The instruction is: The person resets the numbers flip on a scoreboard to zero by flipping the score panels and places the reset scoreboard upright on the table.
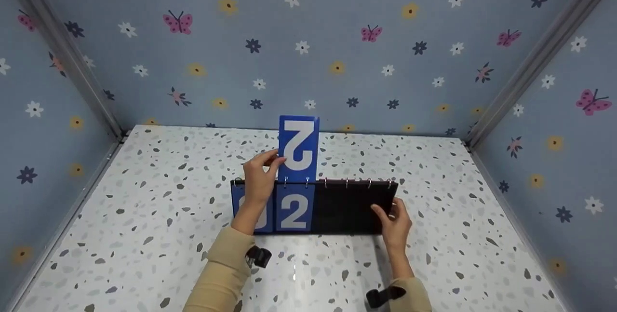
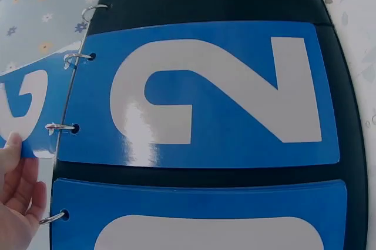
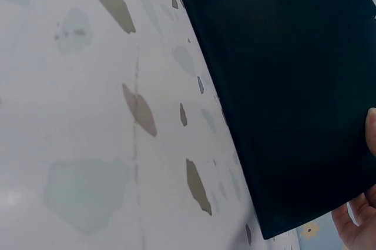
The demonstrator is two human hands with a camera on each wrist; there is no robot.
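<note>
A black flip scoreboard with metal rings along its top edge stands on the table. My left hand pinches the left edge of a blue number card, raised above the rings with an upside-down 2 on it. Below it hangs another blue card showing 2. Beside that, a blue card is partly hidden by my left wrist in the head view. My right hand grips the scoreboard's right end, thumb on the black front and fingers behind; the right wrist view catches only part of this hand.
The table is white with speckles. Flower-and-butterfly panels stand at the back and both sides, joined by grey corner posts. Something reddish, barely visible, sits behind the scoreboard's top right edge.
</note>
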